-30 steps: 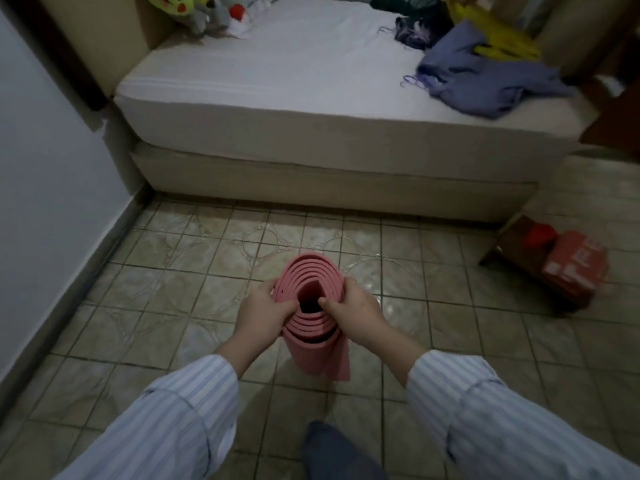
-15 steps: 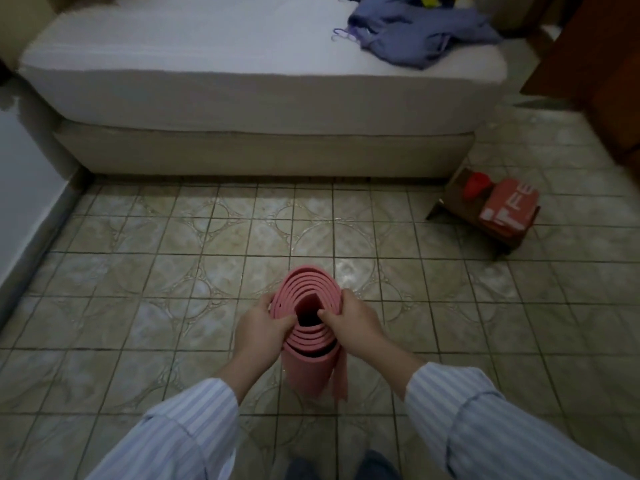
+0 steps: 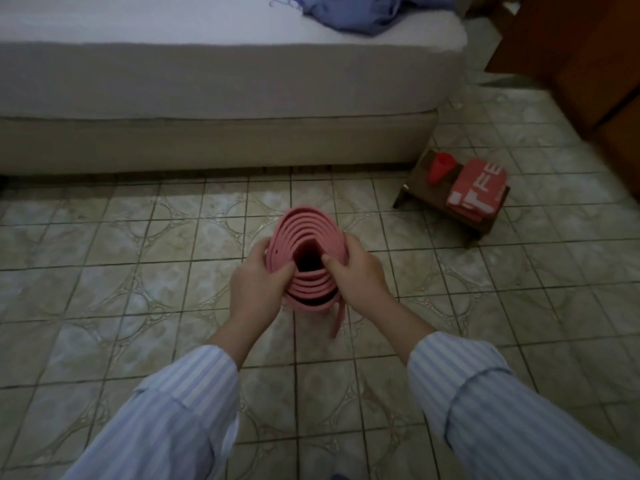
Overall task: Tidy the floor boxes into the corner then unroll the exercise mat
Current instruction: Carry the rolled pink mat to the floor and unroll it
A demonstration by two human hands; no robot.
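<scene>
Tiled floor [image 3: 138, 271] lies bare below my pink exercise mat [image 3: 308, 258], not yet unrolled, held upright between my left hand [image 3: 258, 285] and right hand [image 3: 360, 275], fingers [image 3: 282, 271] clasping its coils. Unrolling remains; boxes look tidied onto the stool [image 3: 429, 188].

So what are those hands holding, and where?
Both hands, left and right, grip the rolled pink foam exercise mat at its open top end.

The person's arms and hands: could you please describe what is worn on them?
Both arms wear long, loose sleeves of light fabric with fine blue and white stripes, the left sleeve and right sleeve each ending short of the wrist. The left hand and right hand are bare: no gloves; no rings or watch visible.
</scene>
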